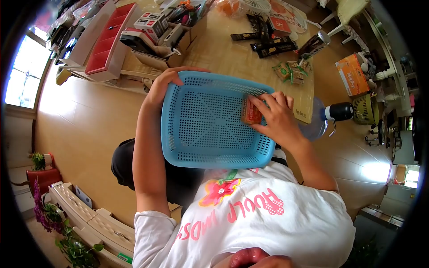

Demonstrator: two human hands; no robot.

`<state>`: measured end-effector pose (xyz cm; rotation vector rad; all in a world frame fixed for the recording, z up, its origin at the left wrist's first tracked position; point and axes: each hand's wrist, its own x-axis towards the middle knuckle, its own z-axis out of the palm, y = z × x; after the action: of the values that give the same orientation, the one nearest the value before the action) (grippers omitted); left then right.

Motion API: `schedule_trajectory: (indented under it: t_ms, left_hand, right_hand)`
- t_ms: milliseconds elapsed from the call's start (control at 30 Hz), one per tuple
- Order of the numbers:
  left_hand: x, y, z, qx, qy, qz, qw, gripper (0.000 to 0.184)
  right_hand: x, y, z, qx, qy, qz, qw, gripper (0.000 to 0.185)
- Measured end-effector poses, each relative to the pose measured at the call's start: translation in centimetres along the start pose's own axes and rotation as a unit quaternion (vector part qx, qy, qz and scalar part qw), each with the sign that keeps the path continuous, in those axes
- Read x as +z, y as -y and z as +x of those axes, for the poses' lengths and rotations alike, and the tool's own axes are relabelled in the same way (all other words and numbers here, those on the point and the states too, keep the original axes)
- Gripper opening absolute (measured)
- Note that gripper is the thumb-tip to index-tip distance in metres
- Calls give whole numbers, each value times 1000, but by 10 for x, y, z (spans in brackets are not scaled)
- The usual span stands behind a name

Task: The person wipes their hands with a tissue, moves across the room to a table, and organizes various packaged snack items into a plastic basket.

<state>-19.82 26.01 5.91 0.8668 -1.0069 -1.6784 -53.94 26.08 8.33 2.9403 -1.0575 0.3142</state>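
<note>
A blue perforated plastic basket [219, 163] is held over the lap, close to the table's front edge. My left hand [164, 85] grips its upper left corner, with the fingers behind the rim. Inside the basket, near its right wall, is a small red and brown box [253, 111]. The fingers and thumb of my right hand [276, 112] are closed around that box. Apart from the box, no other item shows in the basket.
On the wooden table [219, 49] are a cardboard box [154, 60] of packages, a red divided tray [111, 40], black packets [275, 47], small green snack packs [292, 71] and a dark can [315, 44]. A large water bottle [315, 118] stands right.
</note>
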Motion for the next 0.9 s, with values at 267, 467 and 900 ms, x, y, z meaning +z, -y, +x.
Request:
schedule_trajectory:
  t_ms: [267,467,900]
  left_hand:
    - [-2,2,1,-4,-11,-4,1000,79]
    - [-4,2,1,4,7,3,1000,79]
    - [-5,3,2,27,4,49,998,76]
  right_hand:
    - [-3,0,-7,14,63,-26,998,78]
    - [-7,3,-5,24,34,32,999,73]
    - [55,-128,30,141,-185,-25,972,33]
